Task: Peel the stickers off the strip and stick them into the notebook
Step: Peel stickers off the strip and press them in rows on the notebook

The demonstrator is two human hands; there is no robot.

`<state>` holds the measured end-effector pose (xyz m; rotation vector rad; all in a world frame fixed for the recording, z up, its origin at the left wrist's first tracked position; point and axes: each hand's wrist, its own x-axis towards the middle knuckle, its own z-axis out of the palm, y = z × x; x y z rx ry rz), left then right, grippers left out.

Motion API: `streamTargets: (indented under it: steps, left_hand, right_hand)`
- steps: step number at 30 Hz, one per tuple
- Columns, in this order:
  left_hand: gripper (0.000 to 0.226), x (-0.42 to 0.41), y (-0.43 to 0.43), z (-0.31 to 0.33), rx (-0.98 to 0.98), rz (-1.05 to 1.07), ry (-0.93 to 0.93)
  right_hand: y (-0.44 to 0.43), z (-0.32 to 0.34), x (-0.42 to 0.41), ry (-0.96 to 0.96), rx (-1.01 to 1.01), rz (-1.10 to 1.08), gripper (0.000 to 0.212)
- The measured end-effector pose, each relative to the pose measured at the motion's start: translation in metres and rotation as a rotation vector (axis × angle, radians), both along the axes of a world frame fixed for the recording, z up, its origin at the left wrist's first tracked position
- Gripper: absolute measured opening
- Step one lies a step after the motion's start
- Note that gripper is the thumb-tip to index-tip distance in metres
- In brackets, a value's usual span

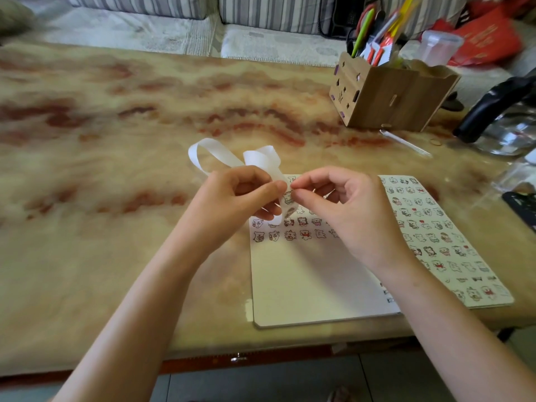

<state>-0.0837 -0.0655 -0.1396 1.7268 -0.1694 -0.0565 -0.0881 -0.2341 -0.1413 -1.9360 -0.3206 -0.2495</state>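
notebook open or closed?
Open: the notebook lies flat, both pages showing, rows of stickers across them.

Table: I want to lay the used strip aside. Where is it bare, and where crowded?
Bare: the wide stretch of table left of the notebook, back to the sofa. A narrower band lies between the notebook and the wooden pen box. Crowded: the right end, with the pen box, a glass kettle and a dark object at the edge.
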Motion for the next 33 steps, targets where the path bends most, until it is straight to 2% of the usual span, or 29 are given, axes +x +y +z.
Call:
streamTargets:
  steps: [21,33]
  left_hand:
    - [0.014,-0.0015,-0.002,-0.0007,-0.049,0.016,0.036]
    - [0.012,-0.0021,-0.0028,0.0,-0.049,0.037,0.046]
  right_hand:
    - [-0.0005,-0.0044,-0.0006,-0.287,-0.247,-0.045,0.006]
    - [-0.0005,-0.0074,0.0004,-0.386,-0.32,-0.068,0.005]
